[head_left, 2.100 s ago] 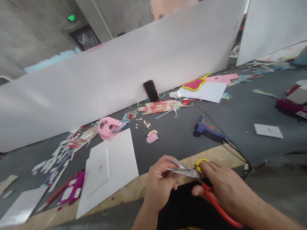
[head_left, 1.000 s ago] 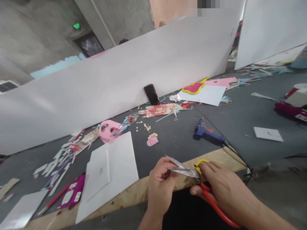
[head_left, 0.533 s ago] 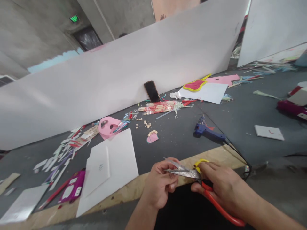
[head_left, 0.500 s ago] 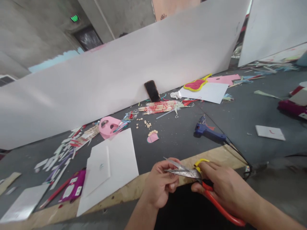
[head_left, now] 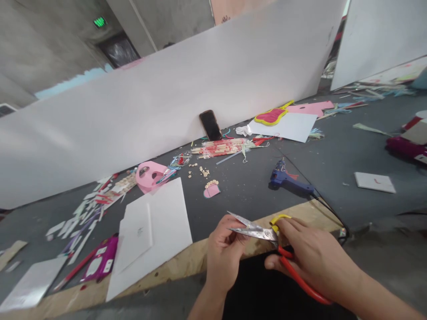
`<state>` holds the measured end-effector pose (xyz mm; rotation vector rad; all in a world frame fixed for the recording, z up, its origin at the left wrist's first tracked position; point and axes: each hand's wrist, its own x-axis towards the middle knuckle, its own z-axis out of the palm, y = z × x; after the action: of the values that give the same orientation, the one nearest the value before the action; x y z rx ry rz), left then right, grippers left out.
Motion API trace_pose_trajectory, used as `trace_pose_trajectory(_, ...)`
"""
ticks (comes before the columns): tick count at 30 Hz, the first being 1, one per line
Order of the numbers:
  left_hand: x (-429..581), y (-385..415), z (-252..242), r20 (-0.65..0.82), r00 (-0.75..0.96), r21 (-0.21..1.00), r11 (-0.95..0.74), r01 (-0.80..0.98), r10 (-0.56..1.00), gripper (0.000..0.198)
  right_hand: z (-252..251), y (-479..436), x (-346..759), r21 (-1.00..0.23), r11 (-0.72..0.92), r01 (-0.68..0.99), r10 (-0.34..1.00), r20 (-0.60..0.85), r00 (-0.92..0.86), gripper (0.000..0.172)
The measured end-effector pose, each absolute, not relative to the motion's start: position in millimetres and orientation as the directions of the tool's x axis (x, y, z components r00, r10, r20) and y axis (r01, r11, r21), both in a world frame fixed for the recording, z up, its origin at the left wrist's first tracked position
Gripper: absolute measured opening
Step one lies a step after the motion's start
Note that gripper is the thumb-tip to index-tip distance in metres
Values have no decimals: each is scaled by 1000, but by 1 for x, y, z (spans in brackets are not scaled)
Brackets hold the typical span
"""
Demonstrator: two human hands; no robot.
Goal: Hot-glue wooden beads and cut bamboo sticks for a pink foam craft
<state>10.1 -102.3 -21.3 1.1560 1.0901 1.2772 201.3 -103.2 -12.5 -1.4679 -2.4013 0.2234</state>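
My right hand (head_left: 310,255) grips a pair of scissors (head_left: 263,233) with one yellow and one red handle. The blades are parted and point left, over the fingers of my left hand (head_left: 225,253). Those left fingers are pinched together just at the blades; whatever they hold is too small or hidden to make out. Both hands are in front of the table's wooden edge. Beyond them on the dark table lies a small pink piece (head_left: 211,191) with a rounded outline and pale beads along its top. Loose beads (head_left: 204,171) lie scattered behind it.
A blue glue gun (head_left: 290,181) with its cord lies to the right. White sheets (head_left: 167,222) and a purple packet (head_left: 102,260) are on the left. A phone (head_left: 210,125) leans on the white partition (head_left: 160,98), behind bundled sticks (head_left: 223,148). A white block (head_left: 375,182) sits at right.
My left hand has turned and shifted slightly right, its fingers now more curled under the blades. The scissors have moved a little up, their blades spread wider. The view has tilted slightly.
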Motion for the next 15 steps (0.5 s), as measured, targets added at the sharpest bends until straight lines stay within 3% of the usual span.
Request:
trace_pose_trajectory(7,6,-99,-18,-130,107,951,155,-268,986,16,-11,-104,201,-262,478,839,878,189,-441,47)
trace_pose_trajectory(15,8,-99,-11,-214,147,912,251,-325,966,23,-16,-105,197,-279,465,840,884,200,-423,33)
